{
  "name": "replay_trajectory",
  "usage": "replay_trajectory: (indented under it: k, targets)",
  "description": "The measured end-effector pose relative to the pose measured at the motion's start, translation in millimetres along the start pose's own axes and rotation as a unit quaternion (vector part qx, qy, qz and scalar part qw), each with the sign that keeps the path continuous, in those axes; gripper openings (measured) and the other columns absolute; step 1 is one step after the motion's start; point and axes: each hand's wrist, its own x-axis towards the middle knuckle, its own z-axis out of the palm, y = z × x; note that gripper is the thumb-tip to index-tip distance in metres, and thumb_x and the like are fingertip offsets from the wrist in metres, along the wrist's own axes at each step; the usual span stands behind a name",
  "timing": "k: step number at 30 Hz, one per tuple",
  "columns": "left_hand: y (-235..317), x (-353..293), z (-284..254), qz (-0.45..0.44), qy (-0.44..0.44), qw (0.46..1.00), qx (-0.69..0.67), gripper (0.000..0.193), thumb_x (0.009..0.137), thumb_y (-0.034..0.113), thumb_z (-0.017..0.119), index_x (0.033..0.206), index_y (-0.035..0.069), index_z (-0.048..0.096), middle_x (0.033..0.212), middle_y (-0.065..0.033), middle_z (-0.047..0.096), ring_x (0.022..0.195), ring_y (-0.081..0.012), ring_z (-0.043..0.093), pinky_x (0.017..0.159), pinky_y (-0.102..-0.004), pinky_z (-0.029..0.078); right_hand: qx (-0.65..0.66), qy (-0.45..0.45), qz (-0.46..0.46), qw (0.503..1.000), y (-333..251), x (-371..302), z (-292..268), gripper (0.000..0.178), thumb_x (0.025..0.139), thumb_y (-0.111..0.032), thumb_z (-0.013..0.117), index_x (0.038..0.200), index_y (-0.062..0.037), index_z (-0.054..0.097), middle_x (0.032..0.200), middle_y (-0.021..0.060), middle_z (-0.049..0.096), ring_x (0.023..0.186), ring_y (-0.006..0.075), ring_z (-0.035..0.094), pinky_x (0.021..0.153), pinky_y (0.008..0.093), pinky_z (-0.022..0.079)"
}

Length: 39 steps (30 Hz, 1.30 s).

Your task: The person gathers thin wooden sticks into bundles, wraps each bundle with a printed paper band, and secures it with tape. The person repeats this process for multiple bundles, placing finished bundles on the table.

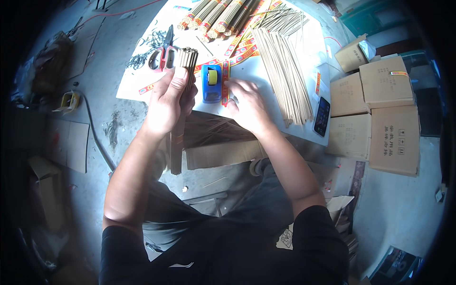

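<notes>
My left hand (168, 97) is closed around a bundle of thin brown incense sticks (188, 58); the bundle stands upright past the table's near edge, its lower end hanging below the hand. My right hand (248, 105) has its fingers apart, with the fingertips at the edge of a red and yellow paper strip (225, 90). That strip lies alongside a blue tape dispenser (212, 92) holding a yellow roll. Red-handled scissors (163, 54) lie just beyond the left hand. To the right of my right hand, loose sticks (285, 76) are spread in a long pile.
Banded stick bundles (213, 16) are stacked at the table's far side, near more paper strips (244, 42). A phone (322, 116) lies by the right edge. Below the table is an open carton of sticks (223, 154). Cardboard boxes (387, 83) stand at right.
</notes>
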Motion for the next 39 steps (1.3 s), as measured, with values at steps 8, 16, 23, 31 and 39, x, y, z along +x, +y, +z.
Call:
replay_trajectory:
  k: [8,16,23,31,39]
  targets:
    - [0,-1,2,-0.002,0.012,1.000,0.022,0.037,0.115,0.043,0.050,0.105,0.008,0.058,0.075,-0.0025,0.057,0.056,-0.0104,0.050,0.051,-0.0259,0.041,-0.202,-0.108,0.029,0.973,7,-20,-7,0.047,0.101,-0.043,0.064,0.134,-0.0102,0.072,0.150,0.0051,0.064,0.149,0.0331,0.047,0.117,0.0603,0.037]
    - [-1,1,6,-0.006,-0.007,1.000,0.013,0.037,0.115,0.042,0.050,0.109,0.007,0.059,0.076,-0.0017,0.057,0.057,-0.0096,0.050,0.052,-0.0239,0.040,-0.177,-0.093,0.021,0.980,14,-52,-28,0.045,0.096,-0.043,0.071,0.119,-0.0060,0.078,0.137,0.0068,0.072,0.141,0.0297,0.055,0.114,0.0538,0.042]
    - [-6,1,15,-0.028,-0.013,0.999,0.045,0.035,0.115,0.040,0.050,0.109,0.007,0.060,0.078,-0.0004,0.058,0.060,-0.0076,0.051,0.054,-0.0232,0.040,-0.184,-0.024,0.064,0.980,-5,-56,-32,0.067,0.085,-0.045,0.083,0.134,-0.0020,0.067,0.140,0.0143,0.066,0.131,0.0336,0.059,0.105,0.0470,0.050]
    - [-4,0,21,-0.042,-0.011,0.995,0.094,0.036,0.114,0.042,0.053,0.114,0.007,0.062,0.080,0.0010,0.059,0.063,-0.0063,0.050,0.055,-0.0226,0.040,-0.122,0.092,-0.047,0.987,4,-82,-33,0.021,0.095,-0.011,0.075,0.114,-0.0052,0.079,0.110,0.0059,0.076,0.098,0.0250,0.072,0.089,0.0403,0.058]
    - [-11,-12,36,-0.028,-0.130,0.977,0.168,0.044,0.115,0.047,0.046,0.112,0.004,0.058,0.082,0.0011,0.055,0.065,-0.0062,0.049,0.057,-0.0227,0.040,0.449,0.062,0.227,0.862,-30,-32,-67,0.023,0.106,-0.013,0.070,0.116,0.0076,0.074,0.093,0.0034,0.073,0.084,0.0069,0.065,0.074,0.0234,0.053]
